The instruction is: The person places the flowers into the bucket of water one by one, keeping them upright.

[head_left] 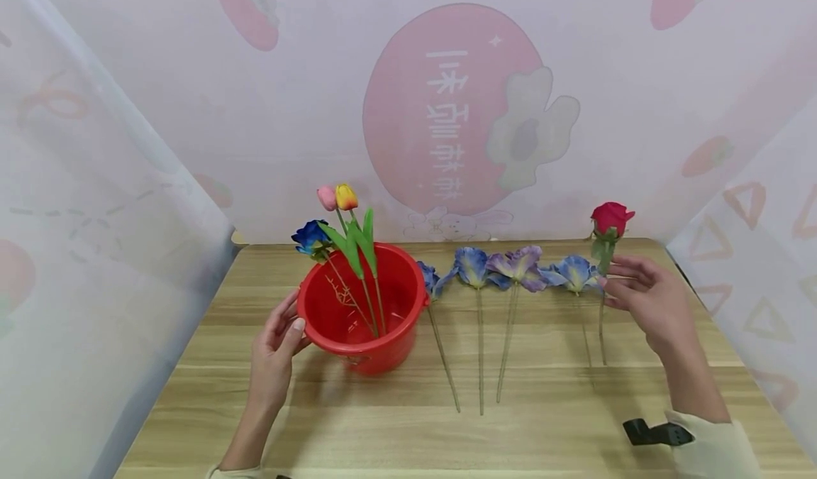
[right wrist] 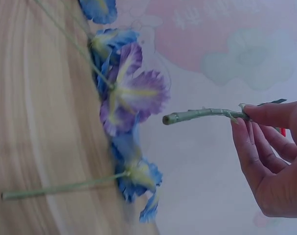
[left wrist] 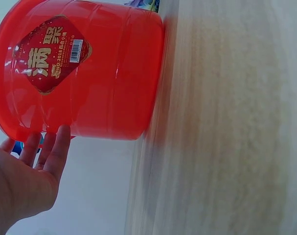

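Observation:
My right hand point(head_left: 654, 305) pinches the green stem of a red rose point(head_left: 613, 218) between thumb and fingers, at the right side of the table. The rose stands upright in the head view; in the right wrist view the lower end of its stem point(right wrist: 192, 115) points away from the fingertips. On the left, my left hand point(head_left: 273, 358) rests with fairly straight fingers against the side of a red bucket point(head_left: 386, 355), thumb at the rim. Inside the bucket lean a blue flower point(head_left: 310, 234), a pink tulip point(head_left: 326, 196) and a yellow tulip point(head_left: 346, 196).
Between bucket and rose, several iris-like flowers lie in a row on the wooden table point(head_left: 396, 436), among them a blue one point(head_left: 472, 266) and a purple one point(head_left: 520, 267), stems toward me. A printed pale curtain point(head_left: 306, 110) closes off the back and sides.

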Demonstrator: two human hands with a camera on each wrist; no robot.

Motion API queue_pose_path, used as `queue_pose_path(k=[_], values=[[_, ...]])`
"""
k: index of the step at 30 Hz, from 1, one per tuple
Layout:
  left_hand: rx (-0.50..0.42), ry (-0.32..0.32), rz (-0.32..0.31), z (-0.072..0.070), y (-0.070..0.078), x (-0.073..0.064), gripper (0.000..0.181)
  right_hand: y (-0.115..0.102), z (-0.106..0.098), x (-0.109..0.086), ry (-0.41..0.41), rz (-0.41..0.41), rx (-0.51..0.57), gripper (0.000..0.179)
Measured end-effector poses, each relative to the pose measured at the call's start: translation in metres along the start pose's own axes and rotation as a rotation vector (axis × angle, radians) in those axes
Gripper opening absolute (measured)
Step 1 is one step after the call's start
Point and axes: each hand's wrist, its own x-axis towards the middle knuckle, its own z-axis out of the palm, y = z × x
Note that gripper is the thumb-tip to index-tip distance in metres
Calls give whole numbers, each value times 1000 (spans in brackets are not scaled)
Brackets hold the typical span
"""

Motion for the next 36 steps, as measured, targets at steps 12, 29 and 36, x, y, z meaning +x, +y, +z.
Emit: queue_pose_path(k=[12, 29, 36], values=[[-27, 0, 29, 1, 1, -1, 50, -25, 42, 4, -44, -46, 103, 43], [-53, -31, 49, -1, -1, 1, 50, -53, 100, 13, -104, -83, 100, 54], [-33, -1, 23, 1, -2, 1, 49, -63, 125, 20, -142, -76, 168, 52]])
